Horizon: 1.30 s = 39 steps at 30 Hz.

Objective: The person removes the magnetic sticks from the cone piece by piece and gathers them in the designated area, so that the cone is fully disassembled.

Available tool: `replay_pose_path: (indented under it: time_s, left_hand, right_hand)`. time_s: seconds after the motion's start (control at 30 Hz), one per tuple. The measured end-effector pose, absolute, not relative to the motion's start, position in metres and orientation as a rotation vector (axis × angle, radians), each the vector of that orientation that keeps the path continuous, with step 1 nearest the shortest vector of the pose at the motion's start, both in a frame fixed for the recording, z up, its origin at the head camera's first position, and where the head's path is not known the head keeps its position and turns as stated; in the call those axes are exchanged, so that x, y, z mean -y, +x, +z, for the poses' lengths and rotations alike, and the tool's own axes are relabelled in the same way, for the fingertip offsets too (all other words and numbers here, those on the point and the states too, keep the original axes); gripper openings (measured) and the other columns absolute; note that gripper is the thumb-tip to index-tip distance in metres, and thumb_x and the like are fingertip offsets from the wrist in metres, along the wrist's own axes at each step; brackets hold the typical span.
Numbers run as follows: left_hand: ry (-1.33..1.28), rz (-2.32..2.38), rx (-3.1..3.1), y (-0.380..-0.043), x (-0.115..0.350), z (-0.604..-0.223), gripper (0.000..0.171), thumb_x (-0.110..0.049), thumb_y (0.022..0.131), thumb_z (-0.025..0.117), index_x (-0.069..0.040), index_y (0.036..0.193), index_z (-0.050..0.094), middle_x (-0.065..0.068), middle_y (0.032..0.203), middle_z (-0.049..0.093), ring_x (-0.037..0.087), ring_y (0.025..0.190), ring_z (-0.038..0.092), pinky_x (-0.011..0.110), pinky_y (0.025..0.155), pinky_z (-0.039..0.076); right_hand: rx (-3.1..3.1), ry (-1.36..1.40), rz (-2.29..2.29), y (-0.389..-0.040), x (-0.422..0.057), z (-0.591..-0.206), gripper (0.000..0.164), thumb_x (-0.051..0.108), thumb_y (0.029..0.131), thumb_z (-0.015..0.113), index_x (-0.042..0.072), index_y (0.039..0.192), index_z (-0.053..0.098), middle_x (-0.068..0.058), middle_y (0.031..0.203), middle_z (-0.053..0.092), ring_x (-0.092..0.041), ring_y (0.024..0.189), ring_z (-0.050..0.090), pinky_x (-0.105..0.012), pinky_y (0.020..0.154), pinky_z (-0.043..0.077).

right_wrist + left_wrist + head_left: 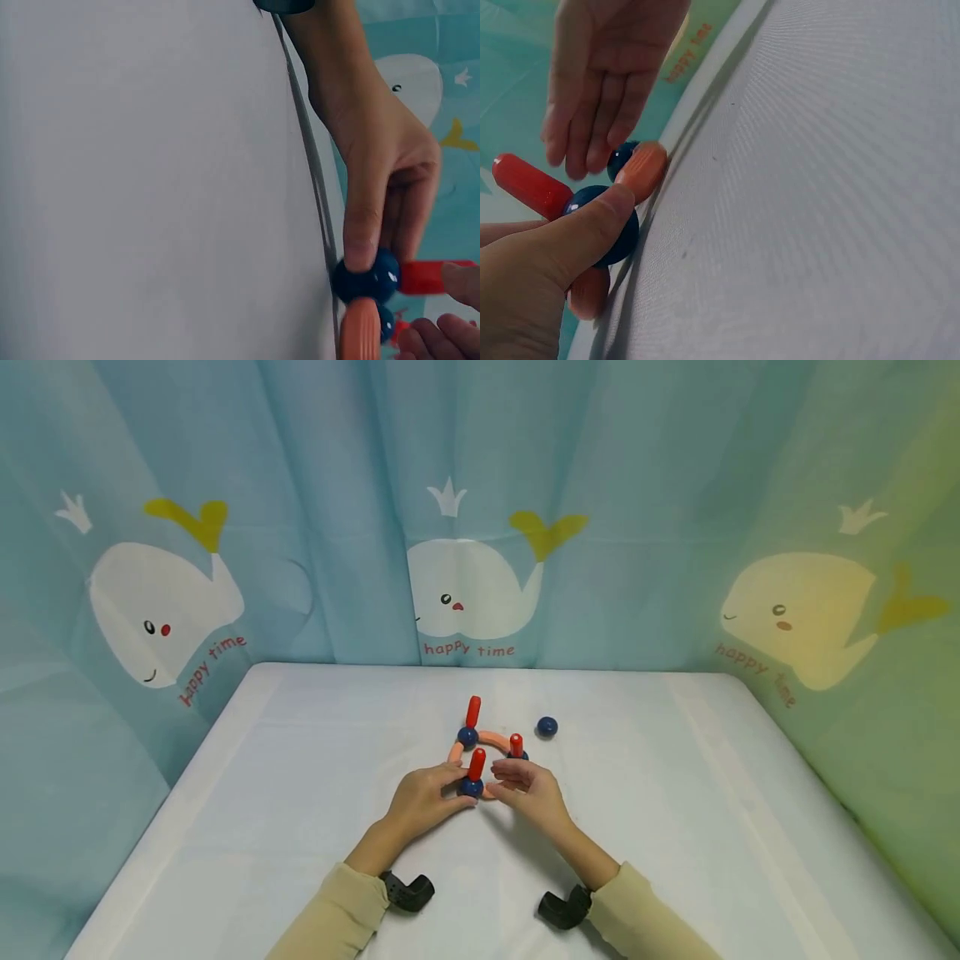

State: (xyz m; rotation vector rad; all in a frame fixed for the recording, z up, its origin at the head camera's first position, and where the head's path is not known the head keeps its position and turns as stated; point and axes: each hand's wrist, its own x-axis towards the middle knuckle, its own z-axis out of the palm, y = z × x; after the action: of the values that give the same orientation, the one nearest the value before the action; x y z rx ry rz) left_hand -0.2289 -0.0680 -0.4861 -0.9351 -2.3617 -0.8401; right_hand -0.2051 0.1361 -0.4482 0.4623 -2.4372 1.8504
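Observation:
Orange curved rods (pixel 493 741) and dark blue balls form a ring lying on the table. A red rod (pixel 477 763) stands up from the near blue ball (pixel 471 787). My left hand (pixel 420 797) pinches that ball, its thumb (pixel 592 225) pressed on the near side. Just right of the red rod, my right hand (pixel 536 793) hovers with fingers fairly straight and nothing held. Another red rod (pixel 473 711) rises from the back ball (pixel 468 737). Behind my right fingers, a third red rod (pixel 516 745) stands on a partly hidden ball.
A loose dark blue ball (pixel 547 727) lies behind and right of the ring on the white table (pixel 300 827). A blue curtain (pixel 345 527) with whale prints hangs along the table's back edge. Black wrist devices (pixel 408 893) sit by both sleeves.

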Motion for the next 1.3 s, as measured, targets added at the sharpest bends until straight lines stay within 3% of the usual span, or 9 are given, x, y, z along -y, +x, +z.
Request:
replay_pose_path:
  time_s: [0.37,0.63,1.07,1.3]
  left_hand:
    - [-0.946,-0.83,2.349,-0.228,0.068,-0.485,0.041,-0.035,0.067,0.081,-0.01,0.098,0.071,-0.001,0.094,0.069,0.012,0.084,0.064,0.027,0.07,0.051]
    - [-0.927,-0.899,2.371,-0.228,0.067,-0.484,0.042,-0.034,0.067,0.081,-0.009,0.1,0.071,0.001,0.094,0.069,0.013,0.086,0.064,0.028,0.072,0.051]
    - [-0.919,-0.926,2.399,-0.229,0.067,-0.483,0.043,-0.033,0.067,0.081,-0.007,0.099,0.072,0.001,0.095,0.069,0.013,0.086,0.064,0.028,0.073,0.05]
    - [-0.917,-0.943,2.414,-0.229,0.066,-0.481,0.042,-0.031,0.067,0.081,-0.008,0.1,0.072,0.002,0.095,0.069,0.013,0.087,0.064,0.029,0.074,0.05]
  right_hand:
    - [2.428,0.432,1.925,-0.204,-0.111,-0.433,0.028,-0.007,0.08,0.065,-0.016,0.106,0.058,-0.028,0.1,0.062,-0.038,0.09,0.062,-0.03,0.076,0.051]
    - [2.389,0.437,1.852,-0.215,-0.11,-0.456,0.023,-0.002,0.083,0.065,-0.013,0.103,0.062,-0.022,0.095,0.065,-0.03,0.082,0.065,-0.026,0.064,0.053]
    - [2.339,0.455,1.939,-0.202,-0.106,-0.436,0.025,-0.011,0.084,0.057,-0.021,0.108,0.054,-0.032,0.095,0.061,-0.038,0.083,0.062,-0.031,0.064,0.054]
    - [2.301,0.433,1.975,-0.2,-0.107,-0.437,0.025,-0.008,0.085,0.058,-0.02,0.107,0.056,-0.03,0.095,0.062,-0.032,0.085,0.063,-0.023,0.065,0.052]
